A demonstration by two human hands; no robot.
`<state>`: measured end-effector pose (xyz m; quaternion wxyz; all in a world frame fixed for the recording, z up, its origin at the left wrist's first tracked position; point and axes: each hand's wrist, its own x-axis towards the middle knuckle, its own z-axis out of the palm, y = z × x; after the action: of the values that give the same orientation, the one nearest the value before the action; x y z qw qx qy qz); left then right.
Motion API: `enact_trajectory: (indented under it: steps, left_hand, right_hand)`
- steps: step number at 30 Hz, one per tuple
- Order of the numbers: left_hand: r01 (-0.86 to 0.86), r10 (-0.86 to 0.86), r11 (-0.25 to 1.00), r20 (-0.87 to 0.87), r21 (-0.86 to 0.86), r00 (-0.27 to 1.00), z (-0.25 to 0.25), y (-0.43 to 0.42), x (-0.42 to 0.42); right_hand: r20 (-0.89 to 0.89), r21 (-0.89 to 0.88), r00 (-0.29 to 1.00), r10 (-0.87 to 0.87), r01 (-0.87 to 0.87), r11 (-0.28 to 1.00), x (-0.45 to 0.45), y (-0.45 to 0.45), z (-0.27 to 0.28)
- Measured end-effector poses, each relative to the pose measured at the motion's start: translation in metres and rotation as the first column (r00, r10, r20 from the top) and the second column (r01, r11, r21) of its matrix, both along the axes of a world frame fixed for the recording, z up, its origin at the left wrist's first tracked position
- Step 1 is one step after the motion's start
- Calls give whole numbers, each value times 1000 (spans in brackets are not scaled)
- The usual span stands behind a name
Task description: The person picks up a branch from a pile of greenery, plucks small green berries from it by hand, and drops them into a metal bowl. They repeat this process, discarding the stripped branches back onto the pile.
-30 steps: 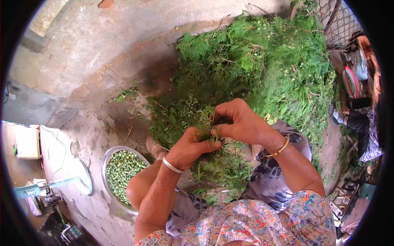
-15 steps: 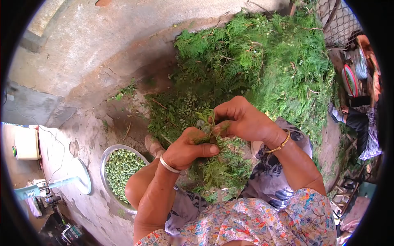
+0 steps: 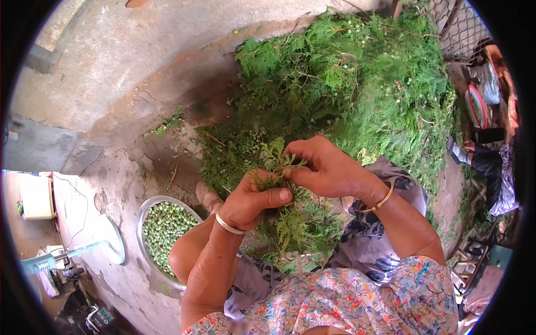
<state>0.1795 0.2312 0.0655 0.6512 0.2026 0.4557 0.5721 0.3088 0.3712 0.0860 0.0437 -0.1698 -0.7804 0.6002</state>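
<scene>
A leafy green conifer sprig (image 3: 274, 153) is held between both hands in the middle of the head view. My left hand (image 3: 252, 200), with a silver bangle at the wrist, is closed round its lower part, thumb laid across the stem. Beside it my right hand (image 3: 324, 167), wearing a gold bangle, pinches the sprig's upper part between thumb and fingers. Whether a cone lies inside that pinch is hidden. Below the hands, more foliage (image 3: 293, 229) spreads between my legs. A metal basin (image 3: 140, 223) full of small green cones (image 3: 167, 231) stands left of my knee.
A large heap of cut green branches (image 3: 357, 84) lies against the wall ahead. At left a pale blue standing fan (image 3: 114, 240) is near the basin. Another person's leg (image 3: 488, 173) and a red-rimmed basin (image 3: 476, 106) appear at right.
My right hand has shifted slightly down and its fingers have moved on the sprig. The sprig's tip now stands up more visibly between the hands. My left hand has barely moved.
</scene>
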Motion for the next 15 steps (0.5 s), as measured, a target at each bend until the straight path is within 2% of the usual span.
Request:
enact_trajectory:
  steps: [2,4,5,7,9,11,15]
  left_hand:
    - [89,-88,995,-9,34,996,-10,-2,-4]
    - [58,-57,997,-14,41,998,2,3,-1]
    - [25,-24,999,-19,47,1000,7,5,0]
    - [78,-78,997,-85,-2,993,9,1,-6]
    - [122,-128,991,-148,-51,981,9,0,-8]
    - [160,-162,986,-366,-34,917,7,4,-7]
    - [81,-95,995,-449,-52,888,-2,8,-1]
  right_hand:
    - [-16,33,1000,-12,12,999,0,0,-6]
    - [-1,-338,992,-124,117,934,-1,2,-8]
    - [0,-338,992,-125,117,934,0,4,-6]
    - [-16,-515,923,-385,323,794,1,12,4]
    - [-54,-560,894,-445,342,755,3,20,8]
    - [-99,-703,849,-519,310,641,7,23,11]
    - [-133,-715,878,-460,236,658,10,21,16]
